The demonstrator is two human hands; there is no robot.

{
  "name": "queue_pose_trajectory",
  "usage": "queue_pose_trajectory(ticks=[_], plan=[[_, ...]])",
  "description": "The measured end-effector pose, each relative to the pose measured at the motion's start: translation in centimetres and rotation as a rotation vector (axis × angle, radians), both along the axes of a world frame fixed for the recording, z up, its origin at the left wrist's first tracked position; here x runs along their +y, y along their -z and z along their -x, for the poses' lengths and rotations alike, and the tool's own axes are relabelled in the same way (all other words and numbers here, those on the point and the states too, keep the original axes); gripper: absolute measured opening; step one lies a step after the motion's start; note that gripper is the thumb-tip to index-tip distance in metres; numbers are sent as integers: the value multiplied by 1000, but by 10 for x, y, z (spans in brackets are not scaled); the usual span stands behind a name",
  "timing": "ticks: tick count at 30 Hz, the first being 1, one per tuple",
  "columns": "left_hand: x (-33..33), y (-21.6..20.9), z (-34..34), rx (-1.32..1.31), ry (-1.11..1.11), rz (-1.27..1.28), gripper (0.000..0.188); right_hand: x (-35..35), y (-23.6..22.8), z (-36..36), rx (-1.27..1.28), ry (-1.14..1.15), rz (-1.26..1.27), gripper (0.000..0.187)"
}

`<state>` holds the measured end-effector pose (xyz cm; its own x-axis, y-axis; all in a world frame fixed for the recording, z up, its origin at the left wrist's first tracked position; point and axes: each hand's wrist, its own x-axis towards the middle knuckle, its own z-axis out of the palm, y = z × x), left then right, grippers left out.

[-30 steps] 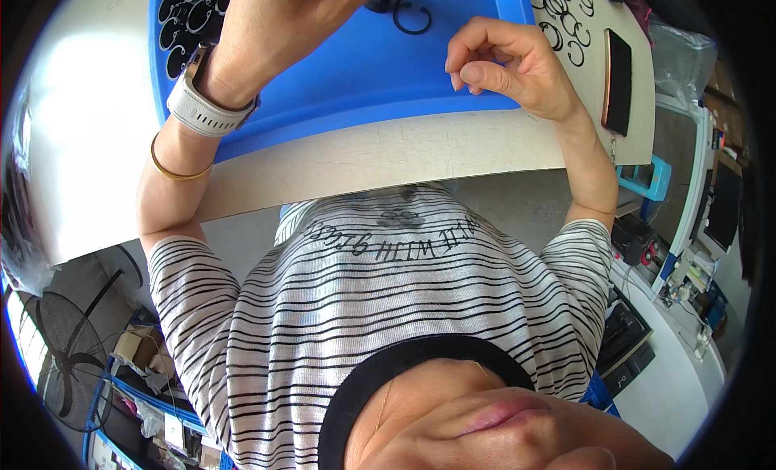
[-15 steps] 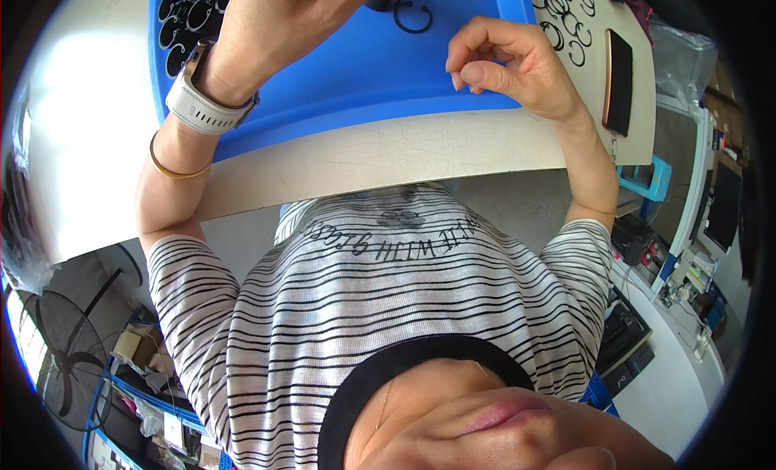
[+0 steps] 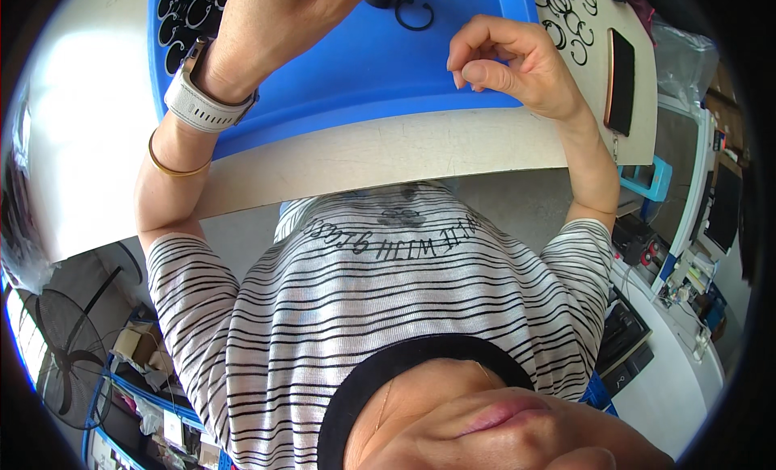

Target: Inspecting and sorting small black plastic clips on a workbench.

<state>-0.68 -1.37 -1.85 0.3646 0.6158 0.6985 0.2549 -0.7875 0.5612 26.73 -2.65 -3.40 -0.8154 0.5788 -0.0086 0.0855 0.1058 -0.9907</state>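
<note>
My left hand, with a white-strapped watch on the wrist, reaches over the blue tray. Its fingers run out of view at the top edge, so what they do is hidden. Beside it, in the tray, lies an open black ring, close to another dark piece cut off by the frame. My right hand hovers above the tray's right side. Its fingers are curled with the thumb against them; anything small between them cannot be made out.
More black rings crowd the tray's left side, and several open rings lie on the pale table at right. A phone rests near the table's right edge. A fan stands at the lower left.
</note>
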Motion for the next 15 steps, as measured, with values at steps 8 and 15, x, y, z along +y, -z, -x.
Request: queue_pose_trajectory(ticks=[8, 15], plan=[[-2, 0, 1, 29, -47, -8, 46, 0, 0, 0, -5, -1, -22, 23], [-1, -2, -2, 32, -57, -32, 45, 1, -1, -1, -15, -1, -21, 21]])
